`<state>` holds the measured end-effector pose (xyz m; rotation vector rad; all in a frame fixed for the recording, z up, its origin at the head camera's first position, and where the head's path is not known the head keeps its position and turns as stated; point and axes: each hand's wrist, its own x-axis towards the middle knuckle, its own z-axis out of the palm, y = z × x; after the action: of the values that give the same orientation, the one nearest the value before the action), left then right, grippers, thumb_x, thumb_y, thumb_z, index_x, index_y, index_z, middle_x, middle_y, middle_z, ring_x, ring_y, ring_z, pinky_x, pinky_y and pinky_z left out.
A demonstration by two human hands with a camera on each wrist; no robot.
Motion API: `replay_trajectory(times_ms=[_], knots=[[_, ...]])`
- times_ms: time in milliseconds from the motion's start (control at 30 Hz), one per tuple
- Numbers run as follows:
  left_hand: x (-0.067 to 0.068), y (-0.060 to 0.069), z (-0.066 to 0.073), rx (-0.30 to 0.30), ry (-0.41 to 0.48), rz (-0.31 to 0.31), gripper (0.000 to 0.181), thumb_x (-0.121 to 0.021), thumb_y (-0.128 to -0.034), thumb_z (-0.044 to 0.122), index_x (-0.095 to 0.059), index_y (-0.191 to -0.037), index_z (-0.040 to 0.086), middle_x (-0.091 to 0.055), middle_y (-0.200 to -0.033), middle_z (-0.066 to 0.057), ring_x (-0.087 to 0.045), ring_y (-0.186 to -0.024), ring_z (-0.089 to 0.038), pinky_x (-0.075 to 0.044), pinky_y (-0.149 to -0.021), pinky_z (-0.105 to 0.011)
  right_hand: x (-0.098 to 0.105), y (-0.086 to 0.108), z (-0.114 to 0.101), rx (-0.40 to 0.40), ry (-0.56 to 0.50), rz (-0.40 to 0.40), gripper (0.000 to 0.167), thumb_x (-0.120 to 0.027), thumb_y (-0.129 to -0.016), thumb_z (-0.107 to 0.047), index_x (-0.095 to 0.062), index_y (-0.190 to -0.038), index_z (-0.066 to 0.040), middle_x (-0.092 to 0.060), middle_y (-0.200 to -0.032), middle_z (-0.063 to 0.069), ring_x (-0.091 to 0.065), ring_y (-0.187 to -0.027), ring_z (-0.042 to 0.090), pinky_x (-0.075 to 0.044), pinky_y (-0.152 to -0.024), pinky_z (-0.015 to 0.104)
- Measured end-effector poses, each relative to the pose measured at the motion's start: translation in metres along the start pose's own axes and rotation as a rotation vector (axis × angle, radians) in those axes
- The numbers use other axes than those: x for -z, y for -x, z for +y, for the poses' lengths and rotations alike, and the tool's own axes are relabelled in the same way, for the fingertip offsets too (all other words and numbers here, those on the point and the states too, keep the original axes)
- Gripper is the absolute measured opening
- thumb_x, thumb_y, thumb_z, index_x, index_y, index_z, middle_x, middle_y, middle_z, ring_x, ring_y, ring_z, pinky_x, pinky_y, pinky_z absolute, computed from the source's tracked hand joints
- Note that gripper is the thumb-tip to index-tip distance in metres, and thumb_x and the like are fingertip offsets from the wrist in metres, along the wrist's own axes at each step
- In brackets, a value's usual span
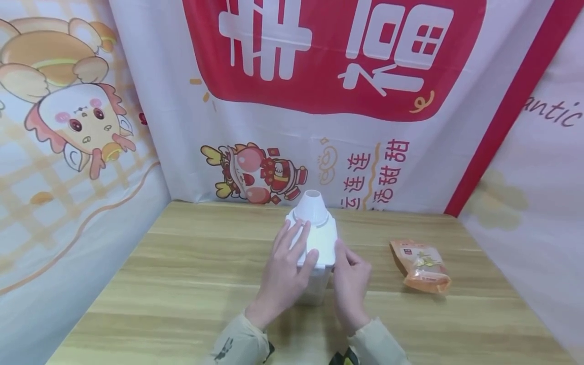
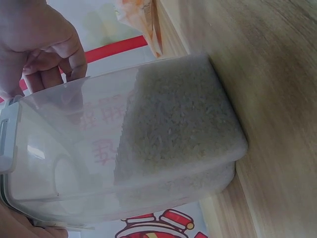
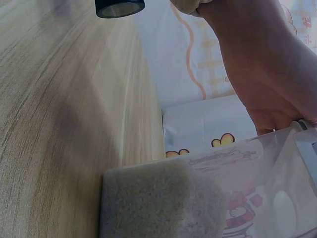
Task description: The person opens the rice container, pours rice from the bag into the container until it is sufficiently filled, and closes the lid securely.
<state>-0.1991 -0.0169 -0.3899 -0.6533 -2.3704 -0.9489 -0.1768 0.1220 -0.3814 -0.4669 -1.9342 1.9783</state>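
Note:
A clear rice container [image 2: 64,148] stands upright on the table, its lower part holding white rice [image 2: 173,119]. On top is a white lid [image 1: 322,246] bearing a white cone-shaped piece [image 1: 312,210] with a round opening. My left hand [image 1: 285,268] rests across the lid's left side, fingers extended towards the cone and thumb near the front edge. At the lid's right edge, my right hand [image 1: 351,281] pinches the rim, thumb uppermost and other fingers curled beside the wall. A white clasp [image 2: 9,136] shows on the lid's side; whether it is fastened, I cannot tell.
An orange-and-clear snack packet [image 1: 422,266] lies on the wooden table [image 1: 205,263] right of the container. Printed cloths hang behind [image 1: 255,121] and at both sides. A dark round object [image 3: 120,9] shows near my left sleeve in the right wrist view.

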Motion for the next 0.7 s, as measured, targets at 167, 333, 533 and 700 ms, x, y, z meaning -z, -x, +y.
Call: replay_trajectory(times_ms=[167,333,533,700], knots=[[-0.0005,-0.0022,0.0009,-0.026,0.006,0.017,0.057,-0.040,-0.1039,0.047,-0.039,-0.152,0.016,-0.033,-0.156,-0.007,-0.020,-0.145,-0.029,-0.024,-0.113,-0.055,-0.0019,0.0002,-0.0012,0.026,-0.004,0.036,0.048,-0.058,-0.096,-0.050,-0.074,-0.084,-0.007,-0.067,-0.089,0.007,-0.054,-0.081,0.021,-0.050,-0.074,0.032],[0.0000,-0.0022,0.0021,-0.020,0.013,0.012,0.057,-0.040,-0.1038,0.047,-0.039,-0.152,0.015,-0.033,-0.156,-0.007,-0.019,-0.146,-0.029,-0.024,-0.113,-0.055,-0.0045,0.0005,-0.0012,0.052,-0.034,0.049,0.052,-0.059,-0.097,-0.045,-0.057,-0.064,-0.006,-0.056,-0.072,0.008,-0.049,-0.071,0.019,-0.048,-0.063,0.027],[0.0008,-0.0016,0.0023,-0.011,0.021,0.008,0.057,-0.041,-0.1038,0.046,-0.038,-0.152,0.016,-0.033,-0.156,-0.007,-0.018,-0.146,-0.028,-0.023,-0.114,-0.054,-0.0060,0.0018,-0.0004,0.056,-0.040,0.049,0.053,-0.060,-0.097,-0.045,-0.050,-0.060,-0.008,-0.044,-0.063,0.004,-0.043,-0.064,0.017,-0.044,-0.055,0.026],[0.0004,-0.0009,0.0018,-0.018,0.022,0.020,0.057,-0.042,-0.1036,0.046,-0.039,-0.151,0.015,-0.034,-0.156,-0.008,-0.020,-0.146,-0.029,-0.023,-0.114,-0.055,-0.0056,0.0034,-0.0013,0.057,-0.044,0.041,0.053,-0.059,-0.097,-0.044,-0.050,-0.060,-0.008,-0.042,-0.061,0.002,-0.040,-0.061,0.016,-0.040,-0.050,0.025]])
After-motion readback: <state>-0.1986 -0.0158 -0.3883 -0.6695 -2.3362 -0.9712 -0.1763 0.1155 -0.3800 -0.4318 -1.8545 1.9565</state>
